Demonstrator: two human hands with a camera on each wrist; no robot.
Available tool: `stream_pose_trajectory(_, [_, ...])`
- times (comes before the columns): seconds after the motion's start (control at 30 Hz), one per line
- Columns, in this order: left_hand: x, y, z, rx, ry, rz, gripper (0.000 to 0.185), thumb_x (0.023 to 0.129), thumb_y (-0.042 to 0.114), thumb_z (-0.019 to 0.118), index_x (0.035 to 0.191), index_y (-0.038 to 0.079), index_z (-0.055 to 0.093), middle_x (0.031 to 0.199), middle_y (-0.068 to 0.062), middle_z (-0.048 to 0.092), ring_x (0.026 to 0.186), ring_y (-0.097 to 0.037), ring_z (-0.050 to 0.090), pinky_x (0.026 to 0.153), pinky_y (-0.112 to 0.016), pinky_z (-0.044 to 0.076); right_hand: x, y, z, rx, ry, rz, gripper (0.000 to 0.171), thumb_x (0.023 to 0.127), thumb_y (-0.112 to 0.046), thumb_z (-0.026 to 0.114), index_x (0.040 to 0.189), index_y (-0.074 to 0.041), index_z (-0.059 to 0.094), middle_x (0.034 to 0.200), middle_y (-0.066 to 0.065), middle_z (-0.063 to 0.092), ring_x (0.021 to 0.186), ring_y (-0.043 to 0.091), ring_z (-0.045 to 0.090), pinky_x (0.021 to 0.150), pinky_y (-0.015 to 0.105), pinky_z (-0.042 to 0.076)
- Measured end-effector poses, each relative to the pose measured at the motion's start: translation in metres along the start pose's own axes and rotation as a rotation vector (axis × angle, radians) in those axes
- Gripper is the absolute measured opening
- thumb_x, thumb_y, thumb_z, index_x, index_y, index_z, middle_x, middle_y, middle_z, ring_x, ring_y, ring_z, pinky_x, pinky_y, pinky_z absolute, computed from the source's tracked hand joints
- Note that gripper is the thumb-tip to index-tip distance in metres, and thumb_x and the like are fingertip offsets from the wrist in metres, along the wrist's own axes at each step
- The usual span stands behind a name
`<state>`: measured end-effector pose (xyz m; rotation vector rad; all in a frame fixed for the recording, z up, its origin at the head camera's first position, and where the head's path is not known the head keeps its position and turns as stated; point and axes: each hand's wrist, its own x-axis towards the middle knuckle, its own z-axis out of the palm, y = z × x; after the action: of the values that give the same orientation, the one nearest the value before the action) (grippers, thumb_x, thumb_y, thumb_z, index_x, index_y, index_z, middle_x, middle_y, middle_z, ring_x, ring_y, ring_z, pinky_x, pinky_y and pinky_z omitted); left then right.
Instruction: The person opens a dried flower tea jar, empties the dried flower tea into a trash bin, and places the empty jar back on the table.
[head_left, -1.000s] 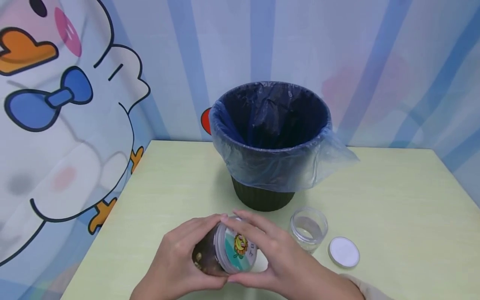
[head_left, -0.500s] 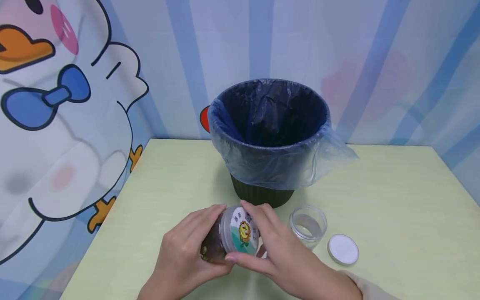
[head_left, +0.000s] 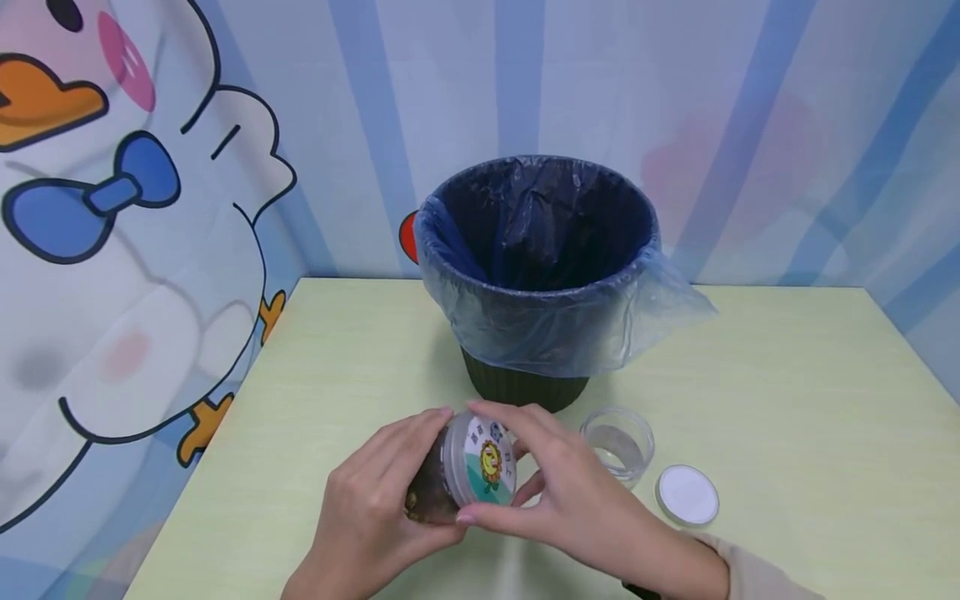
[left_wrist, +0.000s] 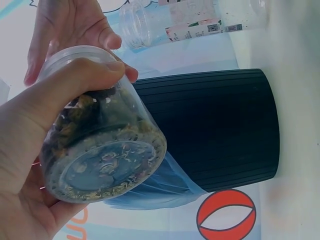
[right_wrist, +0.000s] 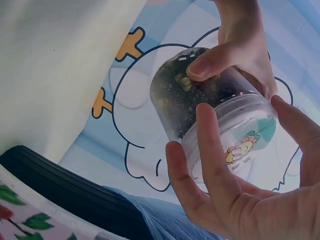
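Jar [head_left: 450, 475] sideways, lid [head_left: 487, 462] rightward

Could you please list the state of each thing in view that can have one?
Filled jar: lid on, tilted sideways, held off the table.
Left hand: grips the jar body.
Right hand: fingers round the jar's lid.
Empty jar: open, upright.
White lid: off, flat on the table.
Bin: open, lined with a bag.

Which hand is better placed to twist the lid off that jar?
Probably the right hand: its fingers curl round the lid, while the left hand grips the jar body.
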<state>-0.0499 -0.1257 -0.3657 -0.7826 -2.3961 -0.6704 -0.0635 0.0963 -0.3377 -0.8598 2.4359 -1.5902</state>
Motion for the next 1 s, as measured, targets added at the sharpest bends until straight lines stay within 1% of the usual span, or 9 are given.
stream_pose_trajectory(0.13, [-0.0007, 0.0, 0.0018, 0.009, 0.002, 0.006, 0.095, 0.059, 0.039, 0.094, 0.14, 0.007, 0.056, 0.127, -0.008, 0.065, 0.112, -0.024, 0.063, 0.089, -0.041, 0.055, 0.0001, 0.0006, -0.0018, 0.028, 0.004, -0.009, 0.075, 0.079, -0.033, 0.086, 0.145, -0.025, 0.051, 0.132, 0.004, 0.056, 0.103, 0.02, 0.06, 0.065, 0.026, 0.058])
stream_pose_trajectory(0.23, [-0.0003, 0.0006, 0.0022, 0.014, 0.003, 0.0, 0.095, 0.058, 0.04, 0.095, 0.139, 0.007, 0.056, 0.128, -0.007, 0.065, 0.112, -0.024, 0.063, 0.09, -0.041, 0.055, -0.0003, 0.0012, -0.0027, 0.058, 0.014, -0.011, 0.075, 0.077, -0.029, 0.087, 0.144, -0.025, 0.053, 0.133, 0.003, 0.056, 0.108, 0.022, 0.058, 0.066, 0.028, 0.059])
stream_pose_trajectory(0.37, [-0.0001, 0.0024, 0.0017, 0.018, 0.001, -0.011, 0.095, 0.057, 0.041, 0.095, 0.138, 0.008, 0.058, 0.127, -0.006, 0.065, 0.112, -0.024, 0.064, 0.089, -0.041, 0.055, -0.0008, 0.0031, -0.0026, 0.089, 0.025, -0.023, 0.074, 0.075, -0.026, 0.089, 0.141, -0.022, 0.056, 0.13, 0.003, 0.059, 0.106, 0.022, 0.058, 0.065, 0.029, 0.059])
stream_pose_trajectory(0.6, [0.0019, 0.0045, -0.0002, 0.04, 0.024, -0.026, 0.095, 0.052, 0.039, 0.098, 0.135, 0.009, 0.061, 0.125, -0.004, 0.067, 0.111, -0.021, 0.064, 0.088, -0.039, 0.056, 0.0024, 0.0055, -0.0013, 0.087, 0.039, -0.084, 0.071, 0.073, -0.024, 0.091, 0.137, -0.019, 0.061, 0.124, 0.0, 0.062, 0.103, 0.02, 0.059, 0.061, 0.03, 0.059])
stream_pose_trajectory(0.7, [0.0021, 0.0037, -0.0026, 0.027, 0.022, -0.037, 0.094, 0.051, 0.038, 0.098, 0.134, 0.01, 0.062, 0.124, -0.003, 0.067, 0.11, -0.019, 0.065, 0.087, -0.039, 0.056, 0.0035, 0.0055, -0.0002, 0.089, 0.029, -0.089, 0.071, 0.073, -0.024, 0.091, 0.137, -0.019, 0.061, 0.122, -0.001, 0.062, 0.1, 0.018, 0.059, 0.061, 0.03, 0.059])
stream_pose_trajectory(0.87, [0.0004, 0.0015, -0.0066, -0.008, -0.009, -0.068, 0.094, 0.049, 0.036, 0.098, 0.132, 0.011, 0.064, 0.123, -0.001, 0.068, 0.109, -0.017, 0.065, 0.086, -0.039, 0.056, 0.0045, 0.005, 0.0022, 0.031, 0.012, -0.121, 0.073, 0.072, -0.029, 0.091, 0.138, -0.02, 0.061, 0.116, -0.004, 0.063, 0.094, 0.014, 0.059, 0.063, 0.026, 0.058])
stream_pose_trajectory(1.0, [-0.0003, 0.0007, -0.0077, -0.006, -0.032, -0.086, 0.093, 0.049, 0.036, 0.098, 0.132, 0.012, 0.063, 0.122, 0.0, 0.068, 0.108, -0.017, 0.065, 0.085, -0.039, 0.057, 0.006, 0.0055, 0.0027, 0.013, -0.001, -0.124, 0.073, 0.072, -0.031, 0.09, 0.138, -0.022, 0.06, 0.12, -0.006, 0.063, 0.092, 0.012, 0.059, 0.064, 0.025, 0.058])
